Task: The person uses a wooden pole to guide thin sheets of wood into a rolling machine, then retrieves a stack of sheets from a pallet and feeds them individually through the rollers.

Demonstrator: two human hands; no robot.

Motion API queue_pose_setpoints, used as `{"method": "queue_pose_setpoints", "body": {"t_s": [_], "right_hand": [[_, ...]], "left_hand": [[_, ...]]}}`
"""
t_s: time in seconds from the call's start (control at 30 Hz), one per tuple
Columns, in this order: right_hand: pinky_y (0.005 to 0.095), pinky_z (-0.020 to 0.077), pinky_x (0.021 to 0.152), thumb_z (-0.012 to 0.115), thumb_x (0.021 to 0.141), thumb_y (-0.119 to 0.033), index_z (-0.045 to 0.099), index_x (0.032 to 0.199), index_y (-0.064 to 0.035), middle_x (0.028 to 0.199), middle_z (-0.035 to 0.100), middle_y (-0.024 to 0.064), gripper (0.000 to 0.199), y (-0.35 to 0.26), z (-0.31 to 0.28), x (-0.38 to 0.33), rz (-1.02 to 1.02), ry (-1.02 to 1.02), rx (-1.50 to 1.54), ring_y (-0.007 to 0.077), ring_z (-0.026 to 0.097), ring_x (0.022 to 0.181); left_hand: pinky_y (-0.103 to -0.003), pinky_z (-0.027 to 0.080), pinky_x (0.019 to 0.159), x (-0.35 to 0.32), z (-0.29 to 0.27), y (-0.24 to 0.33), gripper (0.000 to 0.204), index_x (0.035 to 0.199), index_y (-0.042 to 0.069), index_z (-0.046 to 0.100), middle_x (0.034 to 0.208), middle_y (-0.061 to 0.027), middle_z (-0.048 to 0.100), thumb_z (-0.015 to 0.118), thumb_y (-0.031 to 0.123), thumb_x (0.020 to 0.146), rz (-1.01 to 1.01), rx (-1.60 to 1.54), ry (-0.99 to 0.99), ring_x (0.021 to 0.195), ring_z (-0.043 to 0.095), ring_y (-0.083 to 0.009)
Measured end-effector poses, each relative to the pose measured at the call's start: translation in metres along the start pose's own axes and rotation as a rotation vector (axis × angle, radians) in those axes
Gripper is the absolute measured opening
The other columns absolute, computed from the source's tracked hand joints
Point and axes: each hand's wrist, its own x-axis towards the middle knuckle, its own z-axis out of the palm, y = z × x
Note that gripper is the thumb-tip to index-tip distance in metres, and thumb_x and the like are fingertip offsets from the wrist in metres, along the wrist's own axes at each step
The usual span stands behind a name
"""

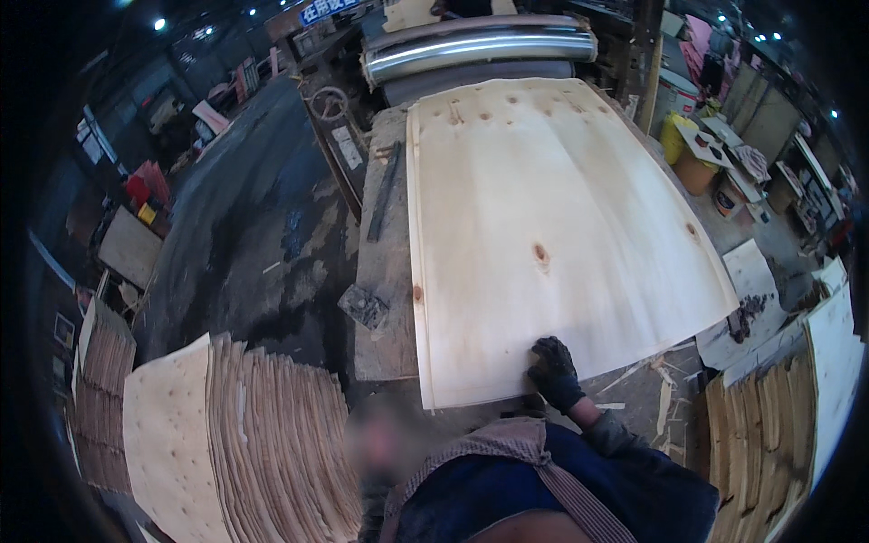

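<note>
A large pale wood veneer sheet (579, 208) with brown knots lies on the worn table before me. Its left edge shows a second layer just beneath. The far edge lies close to the shiny metal roller (484, 50) of a machine. My right hand (554, 373), in a dark glove, rests on top of the sheet by its near edge, fingers forward and laid on the wood. My left hand (378, 442) is smeared by a blur beside my body, left of the sheet's near corner, so its fingers do not show.
Stacked veneer sheets (272, 434) stand at my lower left, and another stack (760, 434) at my lower right. A dark bar (385, 192) and a dirty block (363, 306) lie along the table's left side. Beyond the right edge are a yellow bag (673, 138) and buckets.
</note>
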Motion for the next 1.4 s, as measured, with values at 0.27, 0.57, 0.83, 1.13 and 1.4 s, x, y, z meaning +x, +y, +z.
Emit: {"method": "queue_pose_setpoints", "body": {"t_s": [0.27,0.57,0.83,1.13,1.4], "right_hand": [[0.0442,0.0351,0.095,0.06,0.076,-0.023,0.056,0.109,-0.0081,0.112,0.054,0.0135,0.037,0.018,-0.004,0.014,-0.009,-0.046,-0.022,0.0329,0.047,0.109],[0.0391,0.0458,0.08,0.058,0.079,-0.02,0.055,0.109,-0.0058,0.102,0.057,0.0145,0.034,0.038,-0.025,0.077,0.121,-0.156,0.203,0.0305,0.056,0.09],[0.0367,0.0495,0.072,0.059,0.08,-0.021,0.057,0.108,-0.0072,0.093,0.06,0.011,0.031,0.05,-0.031,0.095,0.128,-0.183,0.23,0.0274,0.06,0.082],[0.0276,0.0489,0.063,0.059,0.083,-0.02,0.056,0.111,-0.004,0.079,0.063,0.0056,0.033,0.073,-0.016,0.099,0.238,-0.261,0.42,0.0129,0.061,0.066],[0.0272,0.0492,0.065,0.057,0.084,-0.017,0.056,0.112,-0.0035,0.082,0.063,0.0055,0.031,0.077,-0.022,0.094,0.183,-0.198,0.456,0.0137,0.061,0.067]], "left_hand": [[-0.037,0.045,0.088,0.021,0.028,0.013,0.044,0.118,-0.003,0.053,0.112,-0.0246,0.058,0.058,0.02,0.081,0.061,-0.082,-0.063,0.104,0.057,-0.0336],[-0.039,0.048,0.079,-0.005,0.035,0.076,0.044,0.119,-0.005,0.05,0.1,-0.0217,0.062,0.056,0.022,0.085,-0.201,-0.059,-0.206,0.089,0.062,-0.03],[-0.036,0.049,0.072,-0.027,0.055,0.098,0.038,0.117,0.001,0.054,0.093,-0.0209,0.063,0.057,0.012,0.08,-0.011,-0.241,-0.064,0.085,0.064,-0.0273],[-0.031,0.049,0.07,-0.023,0.062,0.095,0.029,0.111,-0.006,0.054,0.094,-0.0121,0.064,0.054,0.005,0.084,-0.154,-0.504,-0.02,0.08,0.061,-0.0165],[-0.031,0.051,0.063,-0.015,0.058,0.105,0.022,0.103,-0.005,0.056,0.091,-0.0126,0.065,0.054,0.007,0.085,-0.209,-0.558,-0.065,0.074,0.063,-0.0172]]}}
